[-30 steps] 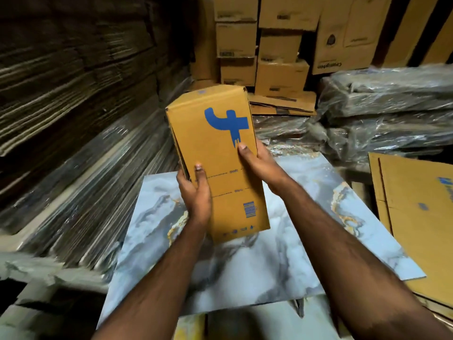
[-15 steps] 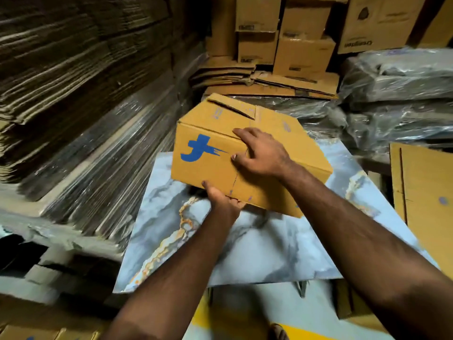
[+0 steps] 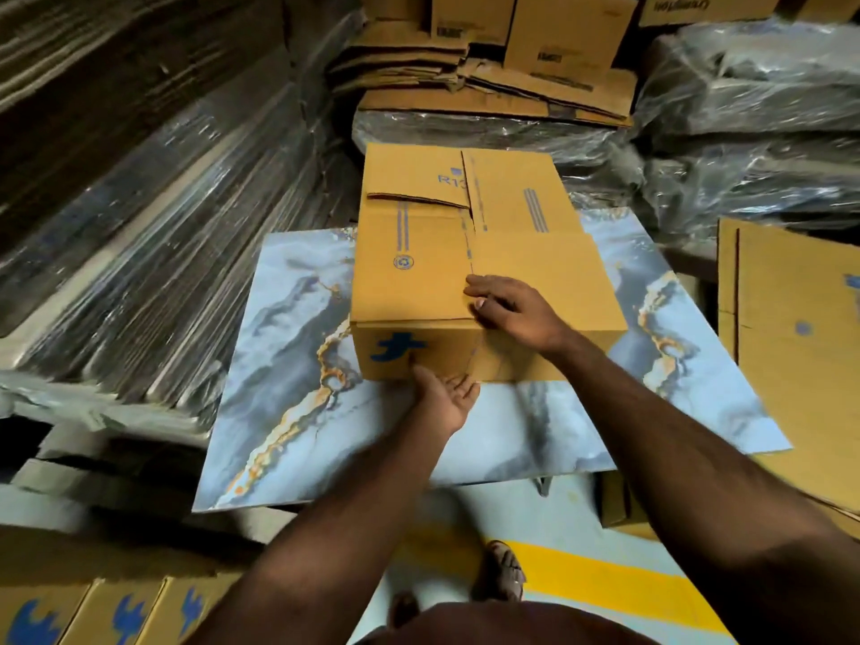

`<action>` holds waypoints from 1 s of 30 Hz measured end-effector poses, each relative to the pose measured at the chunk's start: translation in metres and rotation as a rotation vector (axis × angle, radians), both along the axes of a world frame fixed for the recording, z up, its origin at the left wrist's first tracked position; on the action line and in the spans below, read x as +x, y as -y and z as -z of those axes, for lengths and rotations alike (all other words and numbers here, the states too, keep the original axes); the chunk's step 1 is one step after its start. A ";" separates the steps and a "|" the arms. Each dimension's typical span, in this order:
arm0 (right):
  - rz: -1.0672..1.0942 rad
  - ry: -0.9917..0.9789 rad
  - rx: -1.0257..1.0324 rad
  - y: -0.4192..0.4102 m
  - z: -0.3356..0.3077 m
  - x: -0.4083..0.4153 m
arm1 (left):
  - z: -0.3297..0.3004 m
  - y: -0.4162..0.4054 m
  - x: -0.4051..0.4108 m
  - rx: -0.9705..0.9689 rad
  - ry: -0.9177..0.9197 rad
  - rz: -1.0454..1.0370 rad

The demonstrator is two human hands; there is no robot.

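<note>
Currently, head view, single frame. Cardboard box sits at frame centre, on the marble-patterned board, top flaps folded shut. A blue logo shows on the near face.

Right hand: lies on the box top near the front edge, over the seam where the flaps meet. Fingers are mostly extended and flat on the cardboard, thumb tucked below them; it is pressing, with nothing grasped.

Left hand: palm turned up at the lower front edge of the box, thumb against the near face beside the logo. Fingers are loosely spread and touch the bottom edge. Whether the fingertips reach under the box cannot be told.

Surroundings: stacks of flattened cartons fill the left of the frame. Plastic-wrapped bundles are at upper right, made-up boxes along the top edge. A flat cardboard sheet lies at right, just beside the board. A sandalled foot stands at bottom centre next to a yellow floor stripe.
</note>
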State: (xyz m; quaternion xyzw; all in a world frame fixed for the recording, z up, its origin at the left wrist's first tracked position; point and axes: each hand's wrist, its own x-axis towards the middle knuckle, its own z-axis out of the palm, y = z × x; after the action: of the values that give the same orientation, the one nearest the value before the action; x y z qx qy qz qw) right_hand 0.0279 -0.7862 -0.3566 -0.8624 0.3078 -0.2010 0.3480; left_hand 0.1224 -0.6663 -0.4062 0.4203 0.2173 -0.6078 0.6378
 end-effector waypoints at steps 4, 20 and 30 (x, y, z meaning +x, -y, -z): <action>-0.085 -0.301 -0.266 -0.010 0.018 0.007 | 0.001 0.003 0.003 0.010 0.131 0.153; 0.441 0.513 0.621 0.001 -0.016 0.009 | -0.097 0.013 0.065 0.119 1.649 1.091; 0.580 0.475 0.497 0.071 -0.041 0.025 | -0.100 0.089 0.069 0.385 1.980 1.065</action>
State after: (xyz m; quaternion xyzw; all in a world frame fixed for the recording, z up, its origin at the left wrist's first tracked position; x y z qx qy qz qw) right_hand 0.0530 -0.8576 -0.3159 -0.5607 0.4873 -0.4025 0.5349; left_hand 0.1911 -0.7555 -0.3065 0.8447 -0.4978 -0.1592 0.1151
